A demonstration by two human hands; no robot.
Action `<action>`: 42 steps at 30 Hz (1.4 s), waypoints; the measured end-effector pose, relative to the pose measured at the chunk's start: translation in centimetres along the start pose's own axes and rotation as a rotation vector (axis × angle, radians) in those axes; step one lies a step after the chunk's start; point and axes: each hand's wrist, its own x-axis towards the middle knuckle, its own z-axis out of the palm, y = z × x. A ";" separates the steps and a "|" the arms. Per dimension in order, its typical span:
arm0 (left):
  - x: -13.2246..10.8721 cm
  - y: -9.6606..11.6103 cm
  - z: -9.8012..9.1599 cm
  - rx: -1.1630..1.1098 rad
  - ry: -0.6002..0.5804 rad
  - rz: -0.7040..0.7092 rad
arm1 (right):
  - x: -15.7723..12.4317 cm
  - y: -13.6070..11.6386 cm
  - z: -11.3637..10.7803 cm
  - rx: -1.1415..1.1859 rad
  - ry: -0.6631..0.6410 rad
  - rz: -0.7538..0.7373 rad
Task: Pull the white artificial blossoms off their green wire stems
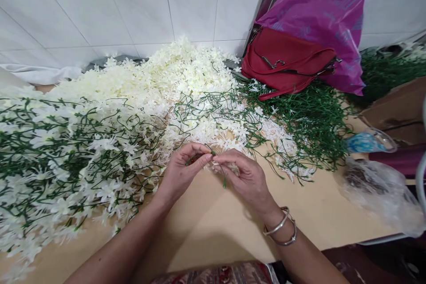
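Both hands meet over the table, fingertips almost touching. My left hand (pixel 182 169) is closed in a pinch on a thin green artificial flower stem (pixel 224 181). My right hand (pixel 248 179), with bangles on its wrist, pinches at the same spot, and the stem's end hangs down below the fingers. Something pale shows under the right fingers, too hidden to name. Just beyond the hands lie loose green stems (pixel 213 102) with white thread-like tips. White artificial blossoms (pixel 186 69) are heaped behind them, and blossoms on stems (pixel 66 155) pile up on the left.
A red handbag (pixel 286 60) rests on a pile of green stems (pixel 316 128), against a purple plastic bag (pixel 336 17). On the right are a clear plastic bag (pixel 382 195), a blue-patterned item (pixel 366 142) and a cardboard box (pixel 396 102). A tiled wall (pixel 133 4) bounds the table (pixel 199 226).
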 end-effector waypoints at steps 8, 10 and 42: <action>-0.3 0.1 -0.1 0.056 0.083 0.130 | 0.3 -0.3 -0.3 -0.134 0.060 0.098; -0.4 0.0 -0.1 0.119 0.064 0.174 | 0.1 -0.2 0.2 -0.079 0.016 0.189; 0.9 0.1 -2.1 0.077 0.288 0.159 | 0.7 2.2 -3.9 -0.589 0.413 0.190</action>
